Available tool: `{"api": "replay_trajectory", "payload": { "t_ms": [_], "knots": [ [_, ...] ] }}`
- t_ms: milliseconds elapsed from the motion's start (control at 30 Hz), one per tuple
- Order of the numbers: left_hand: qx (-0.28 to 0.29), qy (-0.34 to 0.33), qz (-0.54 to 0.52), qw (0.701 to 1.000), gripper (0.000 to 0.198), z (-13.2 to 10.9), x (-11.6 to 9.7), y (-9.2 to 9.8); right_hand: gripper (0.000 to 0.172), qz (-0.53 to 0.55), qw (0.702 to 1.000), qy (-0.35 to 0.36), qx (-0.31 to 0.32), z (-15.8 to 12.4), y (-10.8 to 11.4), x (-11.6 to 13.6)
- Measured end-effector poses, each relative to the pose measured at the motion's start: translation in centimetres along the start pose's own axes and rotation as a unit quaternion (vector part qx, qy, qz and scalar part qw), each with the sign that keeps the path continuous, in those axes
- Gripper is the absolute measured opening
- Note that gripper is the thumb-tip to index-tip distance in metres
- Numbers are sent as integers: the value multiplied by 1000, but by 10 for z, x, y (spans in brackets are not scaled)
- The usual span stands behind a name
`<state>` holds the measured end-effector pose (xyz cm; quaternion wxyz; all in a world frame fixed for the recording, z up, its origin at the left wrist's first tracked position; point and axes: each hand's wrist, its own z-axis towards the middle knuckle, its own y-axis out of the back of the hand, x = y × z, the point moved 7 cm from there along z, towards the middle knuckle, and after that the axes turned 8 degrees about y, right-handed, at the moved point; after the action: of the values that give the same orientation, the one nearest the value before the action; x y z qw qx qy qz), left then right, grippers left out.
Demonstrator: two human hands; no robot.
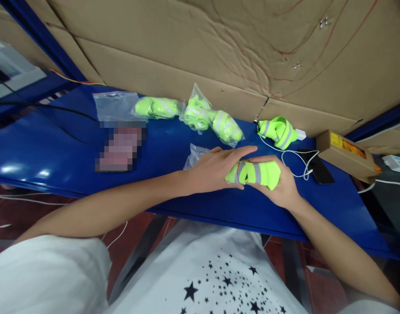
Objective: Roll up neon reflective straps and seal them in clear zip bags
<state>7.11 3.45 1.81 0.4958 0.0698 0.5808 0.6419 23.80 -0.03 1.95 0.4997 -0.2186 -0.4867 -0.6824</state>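
A rolled neon-green band with grey reflective stripes [255, 173] lies in my right hand [281, 185], whose fingers wrap round it from below. My left hand [213, 168] rests on the roll's left end, thumb under it and fingers stretched over the top. A thin red band circles the roll near my left thumb. Both hands hover over the front part of the blue table [56, 144]. A crumpled clear bag [194, 155] lies just behind my left hand.
At the back lie an empty clear bag [113, 106], two bagged green rolls [157, 107] [216, 120] and a loose green roll [278, 131]. A black phone [316, 165] with a white cable and a cardboard box [347, 155] sit to the right. A cardboard wall rises behind.
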Motion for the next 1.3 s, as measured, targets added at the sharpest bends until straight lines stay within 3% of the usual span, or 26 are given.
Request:
{"api": "replay_trajectory", "payload": {
  "t_ms": [67, 200, 267, 333, 467, 533, 600, 767, 833, 933, 1100, 1300],
  "knots": [
    [-20, -48, 10, 999, 77, -2, -4, 5, 45, -38, 997, 73, 10, -3, 2, 13],
    [30, -127, -22, 991, 98, -6, -12, 12, 44, -123, 972, 195, 44, -9, 3, 21],
    [41, -130, -34, 990, 97, -6, -12, 16, 44, -181, 953, 235, 67, -11, 0, 22],
    [22, -117, -12, 993, 90, -3, -8, 19, 41, -254, 914, 308, 70, -14, -4, 33],
    [-6, -136, 105, 985, 86, -2, -4, 12, 33, -384, 780, 490, 54, -32, -24, 64],
    [-4, -153, 139, 978, 79, -3, -3, 6, 30, -407, 752, 515, 59, -37, -31, 69],
    [-8, -166, 145, 975, 72, -6, -5, 2, 31, -408, 759, 504, 60, -37, -33, 69],
    [-46, -167, 118, 978, 60, -9, -8, 0, 47, -365, 830, 418, 51, -28, -30, 57],
    [-69, -159, 116, 978, 55, -8, -6, 1, 51, -376, 842, 385, 35, -24, -29, 54],
    [-96, -150, 117, 977, 53, -8, -5, 3, 50, -404, 842, 358, 17, -22, -28, 54],
    [-115, -141, 113, 977, 49, -10, -9, 7, 62, -375, 836, 400, 17, -31, -25, 55],
    [-77, -130, 90, 984, 53, -9, -4, -2, 52, -379, 818, 430, 42, -32, -28, 49]
  ]
}}
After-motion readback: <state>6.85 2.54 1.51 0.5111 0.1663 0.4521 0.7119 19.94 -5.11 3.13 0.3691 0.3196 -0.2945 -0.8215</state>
